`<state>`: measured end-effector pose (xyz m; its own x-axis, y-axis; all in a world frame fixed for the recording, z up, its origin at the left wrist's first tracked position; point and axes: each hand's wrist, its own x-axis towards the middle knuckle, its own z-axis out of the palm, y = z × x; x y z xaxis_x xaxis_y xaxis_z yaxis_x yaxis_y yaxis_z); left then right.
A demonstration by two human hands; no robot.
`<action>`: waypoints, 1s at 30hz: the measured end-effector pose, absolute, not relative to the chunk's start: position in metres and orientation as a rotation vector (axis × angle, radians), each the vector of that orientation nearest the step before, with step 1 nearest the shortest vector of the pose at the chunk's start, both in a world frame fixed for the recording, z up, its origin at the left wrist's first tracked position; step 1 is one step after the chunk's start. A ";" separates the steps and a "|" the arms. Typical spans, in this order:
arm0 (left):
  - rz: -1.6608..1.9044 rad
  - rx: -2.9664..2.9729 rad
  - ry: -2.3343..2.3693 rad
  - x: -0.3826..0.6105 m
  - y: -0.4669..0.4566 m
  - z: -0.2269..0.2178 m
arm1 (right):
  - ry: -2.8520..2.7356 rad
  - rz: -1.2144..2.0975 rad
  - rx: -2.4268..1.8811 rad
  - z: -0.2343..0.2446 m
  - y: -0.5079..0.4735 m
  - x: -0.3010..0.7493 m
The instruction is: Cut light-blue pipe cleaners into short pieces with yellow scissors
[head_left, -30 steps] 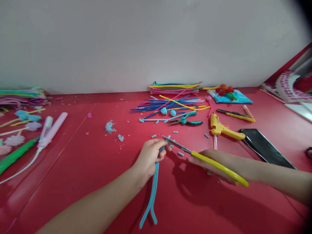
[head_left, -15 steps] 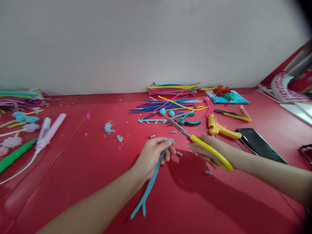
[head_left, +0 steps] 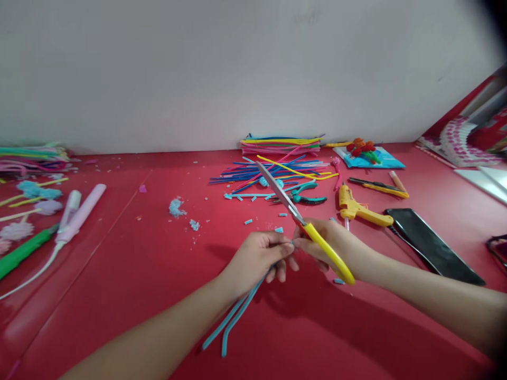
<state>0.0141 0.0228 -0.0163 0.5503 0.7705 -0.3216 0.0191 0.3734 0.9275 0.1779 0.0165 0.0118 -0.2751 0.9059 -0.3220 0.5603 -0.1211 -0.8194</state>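
Light-blue pipe cleaners (head_left: 237, 316) hang from my left hand (head_left: 259, 261), which is closed on them with thumb and fingertips pinched at their upper end. My right hand (head_left: 332, 245) is closed around yellow-handled scissors (head_left: 322, 245); the blades point up and away to the left, over the pile. Its thumb and fingertips meet my left fingertips at the tip of the pipe cleaners. Just beyond the hands lie short cut blue pieces (head_left: 279, 230), and another cut piece (head_left: 339, 281) is under the right hand.
Behind are loose pipe cleaners (head_left: 233, 173), a bundle (head_left: 281, 145) and pliers (head_left: 309, 199). To the right are a yellow glue gun (head_left: 360, 211), a black phone (head_left: 431, 245) and a cutter knife (head_left: 380, 187). A pink straightener-like tool (head_left: 83, 211) and blue fluff (head_left: 176, 207) lie left.
My right hand has moved left and its fingertips now meet my left hand's. The scissors' tip has risen. My left hand has shifted slightly right and nearer, with the pipe cleaners.
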 end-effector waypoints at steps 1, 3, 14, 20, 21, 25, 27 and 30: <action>0.561 1.085 0.891 0.015 0.022 -0.016 | -1.828 1.339 -1.595 0.011 0.016 0.178; 0.555 1.058 0.918 0.015 0.022 -0.016 | -1.869 1.329 -1.534 0.011 0.015 0.179; 0.549 0.973 0.955 0.018 0.022 -0.013 | -1.971 1.194 -1.707 0.016 0.019 0.190; 0.749 0.959 0.990 0.011 0.027 -0.016 | -2.124 1.059 -1.851 0.022 0.017 0.210; 0.797 0.955 0.998 0.010 0.028 -0.017 | -2.156 1.055 -1.876 0.023 0.015 0.215; 0.912 0.913 0.996 0.009 0.031 -0.021 | -2.284 1.017 -1.920 0.024 0.003 0.228; 0.933 0.901 0.998 0.009 0.030 -0.023 | -2.324 1.009 -1.926 0.022 -0.001 0.230; 0.954 0.912 1.008 0.010 0.029 -0.023 | -2.338 1.079 -1.894 0.021 -0.004 0.227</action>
<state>0.0103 0.0286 -0.0228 0.2389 0.9353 -0.2612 -0.2085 0.3121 0.9269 0.2268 -0.0040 0.0209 -0.2967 0.8476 -0.4400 0.8848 0.0706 -0.4606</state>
